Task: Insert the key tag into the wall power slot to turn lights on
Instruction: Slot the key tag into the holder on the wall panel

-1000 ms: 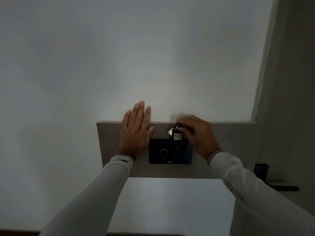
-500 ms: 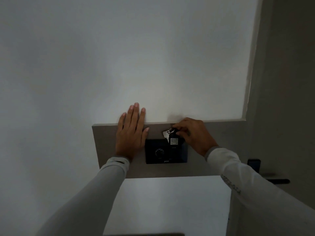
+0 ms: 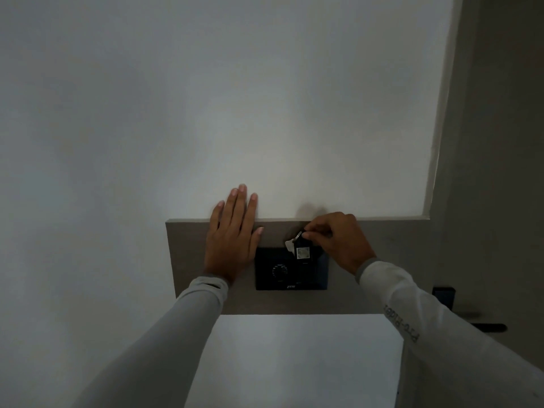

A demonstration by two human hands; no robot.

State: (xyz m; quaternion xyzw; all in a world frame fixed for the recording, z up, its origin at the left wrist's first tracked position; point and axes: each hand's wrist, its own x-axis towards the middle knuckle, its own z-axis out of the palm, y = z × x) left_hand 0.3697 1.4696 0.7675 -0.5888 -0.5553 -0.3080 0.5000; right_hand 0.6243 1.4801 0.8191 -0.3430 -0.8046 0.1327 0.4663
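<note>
The room is dim, and a pale wall (image 3: 206, 98) fills most of the view, with a grey-brown panel (image 3: 188, 260) set across it at hand height. On that panel sits a black switch plate (image 3: 290, 267) with a round dial (image 3: 279, 271) on its left half; the power slot itself is too dark to make out on the right half. The left hand (image 3: 231, 240) lies flat against the wall just left of the plate, fingers straight and held together, their tips reaching past the panel's upper edge onto the pale wall, the thumb pointing toward the plate; it holds nothing. The right hand (image 3: 338, 241) comes in from the right, its fingers curled closed and pinching the top of the key tag (image 3: 302, 252). The tag is a small dark piece with a pale square label on its face, standing upright against the upper right part of the plate, with a light metal key (image 3: 290, 244) and ring hanging at its upper left. Whether the tag's lower end is already inside the slot cannot be told. Both arms wear pale long sleeves (image 3: 164, 334). At the far right edge, a dark door handle (image 3: 485, 326) sticks out below a small dark lock plate (image 3: 443, 297).
</note>
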